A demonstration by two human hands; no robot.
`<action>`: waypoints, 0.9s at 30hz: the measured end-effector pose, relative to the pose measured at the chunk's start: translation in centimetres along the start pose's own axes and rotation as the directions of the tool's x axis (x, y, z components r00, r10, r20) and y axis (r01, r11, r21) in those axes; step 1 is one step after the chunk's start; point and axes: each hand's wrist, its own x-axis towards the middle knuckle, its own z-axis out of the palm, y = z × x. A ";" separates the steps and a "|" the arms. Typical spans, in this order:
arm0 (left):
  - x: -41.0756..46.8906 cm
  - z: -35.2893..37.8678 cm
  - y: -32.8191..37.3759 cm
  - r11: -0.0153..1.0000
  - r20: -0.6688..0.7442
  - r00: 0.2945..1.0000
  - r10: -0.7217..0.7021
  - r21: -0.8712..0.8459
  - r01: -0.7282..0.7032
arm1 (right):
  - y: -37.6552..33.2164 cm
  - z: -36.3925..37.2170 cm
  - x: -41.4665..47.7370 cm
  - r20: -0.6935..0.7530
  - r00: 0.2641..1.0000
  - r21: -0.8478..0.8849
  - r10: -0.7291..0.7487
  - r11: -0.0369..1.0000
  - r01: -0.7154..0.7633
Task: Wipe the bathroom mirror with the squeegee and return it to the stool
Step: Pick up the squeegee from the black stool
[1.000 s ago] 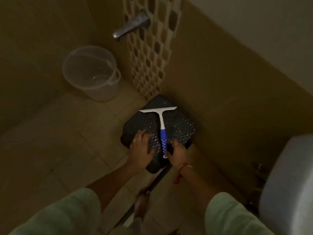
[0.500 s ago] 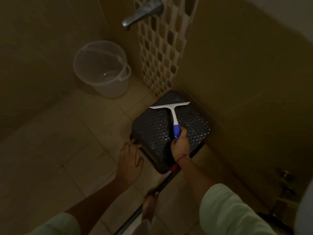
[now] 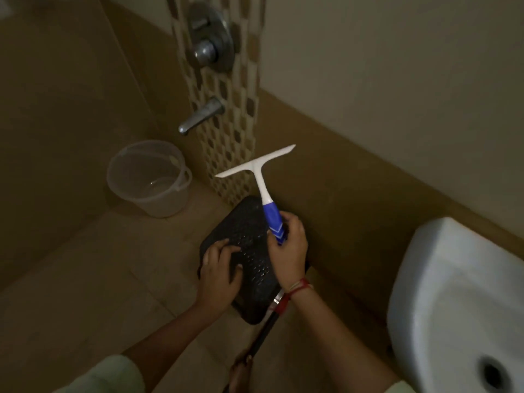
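Aloft, squeegee (image 3: 262, 177) (right hand (image 3: 287, 245))

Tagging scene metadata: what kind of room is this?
A bathroom, most likely its wash corner: a wall tap and mixer valve sit on a mosaic tile strip, a clear plastic bucket stands on the tiled floor below, and a white ceramic basin shows at the right.

squeegee (image 3: 262, 180): white blade, blue handle, raised, tilted | stool (image 3: 249, 245): dark, perforated, on floor by wall
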 end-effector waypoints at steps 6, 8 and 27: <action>4.8 -6.2 9.0 0.975 -0.103 0.971 0.217 -0.024 -0.220 | -10.4 -8.8 0.4 -0.106 0.965 0.002 -0.238 0.971 0.240; 6.3 -8.1 12.2 0.957 -0.144 0.949 0.282 -0.026 -0.288 | -13.1 -11.7 0.4 -0.161 0.938 -0.001 -0.308 0.950 0.312; 8.2 -18.9 45.9 0.509 -0.444 0.521 0.729 -0.157 -0.846 | -28.7 -36.1 -3.4 -0.540 0.484 -0.360 -0.688 0.709 0.606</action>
